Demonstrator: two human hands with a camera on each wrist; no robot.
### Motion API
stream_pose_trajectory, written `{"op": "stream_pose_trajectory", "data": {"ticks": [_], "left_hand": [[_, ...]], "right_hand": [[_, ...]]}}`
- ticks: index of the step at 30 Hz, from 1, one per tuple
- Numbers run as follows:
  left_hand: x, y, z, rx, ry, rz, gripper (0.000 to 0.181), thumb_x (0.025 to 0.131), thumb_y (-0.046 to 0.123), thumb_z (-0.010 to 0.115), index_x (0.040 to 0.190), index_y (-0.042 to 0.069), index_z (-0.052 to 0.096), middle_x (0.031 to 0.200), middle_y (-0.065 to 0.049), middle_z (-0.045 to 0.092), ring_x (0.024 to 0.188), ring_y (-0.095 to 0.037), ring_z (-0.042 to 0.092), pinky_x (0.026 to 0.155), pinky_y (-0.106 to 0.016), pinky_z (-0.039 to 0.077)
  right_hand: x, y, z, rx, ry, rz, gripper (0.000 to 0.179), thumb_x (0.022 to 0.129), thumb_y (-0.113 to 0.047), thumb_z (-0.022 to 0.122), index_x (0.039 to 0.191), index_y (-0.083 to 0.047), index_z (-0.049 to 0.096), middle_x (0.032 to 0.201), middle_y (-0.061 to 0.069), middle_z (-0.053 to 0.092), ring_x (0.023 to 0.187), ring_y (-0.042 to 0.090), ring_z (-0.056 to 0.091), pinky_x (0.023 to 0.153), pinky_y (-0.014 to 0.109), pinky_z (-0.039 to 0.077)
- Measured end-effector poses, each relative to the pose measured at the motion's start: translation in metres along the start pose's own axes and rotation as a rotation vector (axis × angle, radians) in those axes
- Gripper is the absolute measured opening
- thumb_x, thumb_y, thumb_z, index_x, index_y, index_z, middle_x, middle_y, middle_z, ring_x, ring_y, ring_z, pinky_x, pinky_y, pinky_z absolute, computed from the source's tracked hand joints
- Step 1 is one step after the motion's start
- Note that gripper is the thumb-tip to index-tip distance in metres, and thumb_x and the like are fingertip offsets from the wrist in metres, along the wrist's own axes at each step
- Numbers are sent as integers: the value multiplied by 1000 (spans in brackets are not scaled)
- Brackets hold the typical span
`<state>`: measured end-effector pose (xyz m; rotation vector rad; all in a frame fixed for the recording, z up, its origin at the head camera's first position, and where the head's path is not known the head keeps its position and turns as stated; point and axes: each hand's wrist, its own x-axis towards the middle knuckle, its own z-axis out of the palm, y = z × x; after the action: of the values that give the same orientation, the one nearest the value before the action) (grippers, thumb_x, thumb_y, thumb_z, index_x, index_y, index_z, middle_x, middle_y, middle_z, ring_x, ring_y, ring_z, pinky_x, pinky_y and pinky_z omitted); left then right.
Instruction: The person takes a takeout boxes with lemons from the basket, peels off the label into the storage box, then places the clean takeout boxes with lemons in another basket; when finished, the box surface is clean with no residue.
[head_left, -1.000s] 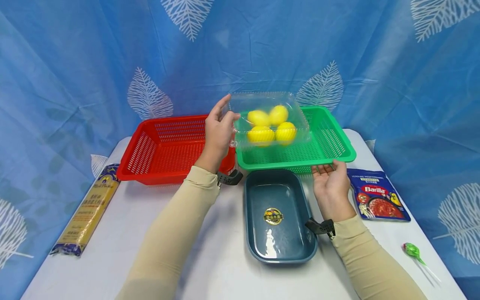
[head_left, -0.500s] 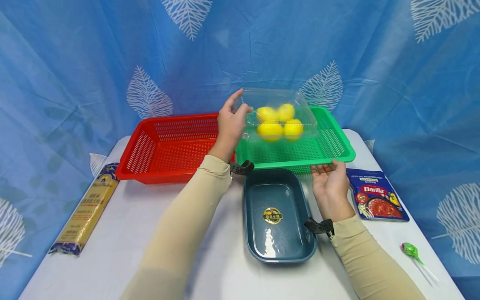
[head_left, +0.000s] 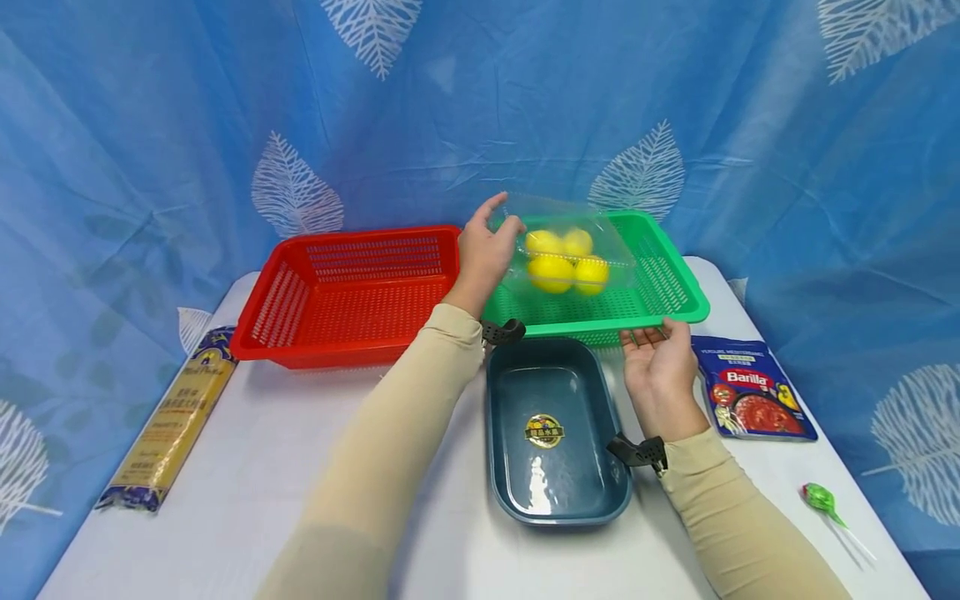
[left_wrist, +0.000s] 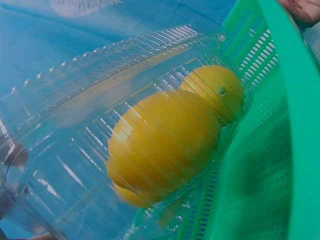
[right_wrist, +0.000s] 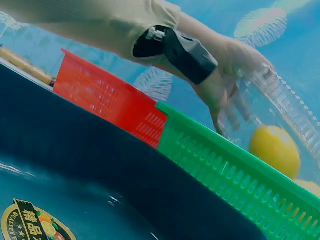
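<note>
My left hand [head_left: 487, 250] grips the left end of a clear plastic clamshell box [head_left: 618, 250], tilted above and partly within the green basket [head_left: 660, 267]. Several yellow lemons [head_left: 552, 273] show through its ribbed wall. The left wrist view shows the lemons [left_wrist: 165, 135] close up beside the basket wall [left_wrist: 295, 100]. Palm up, my right hand [head_left: 660, 375] stays at the green basket's front rim. Its relaxed fingers and thumb touch or nearly touch the rim.
A red basket [head_left: 360, 312] adjoins the green one on the left. In front lies a dark blue tray [head_left: 555, 475]. A spaghetti pack [head_left: 168, 417] lies far left; a Barilla sauce pouch [head_left: 753, 387] and a green-wrapped lollipop [head_left: 821, 500] lie right.
My left hand has carried the lemon box rightward, away from the red basket, and latterly lower toward the green basket. My right hand has stayed at the rim.
</note>
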<state>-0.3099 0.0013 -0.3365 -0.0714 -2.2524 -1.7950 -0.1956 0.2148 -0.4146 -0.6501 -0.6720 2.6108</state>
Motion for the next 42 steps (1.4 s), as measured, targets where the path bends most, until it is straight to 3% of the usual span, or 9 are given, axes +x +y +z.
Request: {"op": "stream_pose_trajectory", "data": {"ticks": [3,6,18,24,28,31,34,37,42], "left_hand": [[-1,-2,10,2,-29,-16,57,94,20,66,150,26,60,57,1,38,43,-12,30,43,-26,31],[-3,-4,16,6,-59,-43,56,95,21,64,151,27,59,56,2,35,43,-14,31,43,-27,33],[-5,-25,30,96,-126,-118,54,98,27,59,152,26,56,77,-3,53,48,-14,33,48,-30,36],[-6,-34,31,57,-155,-139,55,99,25,59,153,25,54,91,-10,62,49,-18,34,47,-31,36],[-6,-36,30,10,-154,-137,54,97,19,60,150,24,56,130,-10,63,89,-17,57,58,-31,42],[-5,-37,30,-15,-144,-154,52,95,14,60,147,21,57,152,-9,50,119,-19,51,66,-32,44],[-5,-39,30,-2,-148,-205,47,98,14,58,144,19,54,136,-14,57,90,-22,55,62,-33,42],[-4,-41,31,52,-169,-277,43,102,18,57,144,20,50,99,-13,59,59,-20,39,55,-32,38],[-5,-41,32,152,-241,-382,42,108,24,54,148,18,41,81,-8,49,49,-17,31,52,-32,35]], "right_hand": [[0,-2,0,0,-6,0,31,112,-18,43,140,-6,43,108,7,43,92,20,45,80,31,52],[0,-2,0,4,6,1,29,112,-18,44,138,-5,44,106,7,43,90,20,45,79,32,52],[2,1,0,-14,20,-11,37,112,-19,45,146,-5,44,107,8,44,91,20,46,80,31,53],[2,1,-1,-6,34,0,35,112,-19,46,144,-5,46,106,8,44,91,21,46,79,32,54],[3,1,1,-9,23,-3,37,112,-19,45,146,-5,44,105,8,43,90,21,46,79,32,54],[2,0,2,-13,19,-4,38,112,-19,45,147,-5,43,106,8,44,90,21,46,79,31,54],[2,-1,2,-11,28,-1,36,112,-19,45,145,-5,43,106,7,44,89,20,46,78,31,53],[1,-1,1,-5,34,7,33,112,-19,45,143,-5,44,104,7,43,88,20,45,78,32,53],[0,-1,0,-4,17,17,31,112,-19,44,140,-6,43,103,6,42,87,20,44,79,32,53]]}}
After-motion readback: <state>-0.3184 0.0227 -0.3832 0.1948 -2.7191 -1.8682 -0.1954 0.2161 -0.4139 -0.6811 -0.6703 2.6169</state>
